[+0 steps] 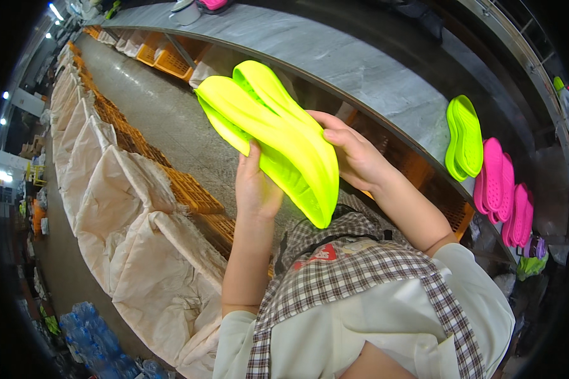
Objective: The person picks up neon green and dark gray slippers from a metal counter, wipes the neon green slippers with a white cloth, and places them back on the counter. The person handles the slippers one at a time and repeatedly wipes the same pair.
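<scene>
A pair of neon yellow-green moulded shoe soles point(278, 129) is held up in front of my body, tilted, with the two pieces lying against each other. My left hand point(258, 186) grips the lower left edge, thumb up along the side and the other fingers mostly hidden behind. On the opposite edge, my right hand point(353, 151) has its fingers and thumb closed on the soles near their middle. Off to the right, a matching green pair point(464, 138) sits on the grey work surface, beside bright pink soles point(494, 180) and more pink soles point(518, 215).
The long grey surface point(360, 60) runs from far left to right, with orange crates point(171, 62) beneath it. Cream cloth-lined crates point(117, 208) stand in a row along my left. A white container point(184, 12) stands at the far end. Blue plastic bundles point(98, 341) lie lower left.
</scene>
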Demonstrator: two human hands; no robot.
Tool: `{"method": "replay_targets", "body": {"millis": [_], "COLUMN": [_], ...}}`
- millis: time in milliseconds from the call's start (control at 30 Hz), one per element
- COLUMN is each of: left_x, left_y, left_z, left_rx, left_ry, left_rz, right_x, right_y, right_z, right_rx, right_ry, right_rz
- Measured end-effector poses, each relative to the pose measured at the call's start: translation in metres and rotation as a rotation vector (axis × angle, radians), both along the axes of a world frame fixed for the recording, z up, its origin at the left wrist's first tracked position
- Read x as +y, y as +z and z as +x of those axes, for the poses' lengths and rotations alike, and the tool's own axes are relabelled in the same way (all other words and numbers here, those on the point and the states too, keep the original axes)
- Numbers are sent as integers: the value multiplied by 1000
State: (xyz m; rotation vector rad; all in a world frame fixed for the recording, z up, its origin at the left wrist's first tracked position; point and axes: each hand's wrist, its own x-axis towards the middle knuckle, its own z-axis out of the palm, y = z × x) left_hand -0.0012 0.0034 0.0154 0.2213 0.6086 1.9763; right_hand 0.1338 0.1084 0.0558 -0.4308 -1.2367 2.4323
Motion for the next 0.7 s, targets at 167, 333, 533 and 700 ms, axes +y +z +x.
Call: {"method": "replay_targets", "body": {"millis": [167, 333, 533, 700], "left_x": [1, -1, -3, -5], "left_y": [-2, -9, -15, -15], "left_z": [-8, -18, -18, -17], "left_rx": [153, 179, 262, 281], "left_ry": [-26, -32, 14, 24], "left_rz": [25, 74, 81, 81], "right_x": [-1, -3, -2, -2], "right_y": [1, 0, -6, -5], "right_z": [1, 1, 1, 4], "right_rx": [-54, -17, -69, -86], "right_ry": [-7, -18, -36, -39], "right_rz": [138, 273, 463, 469]}}
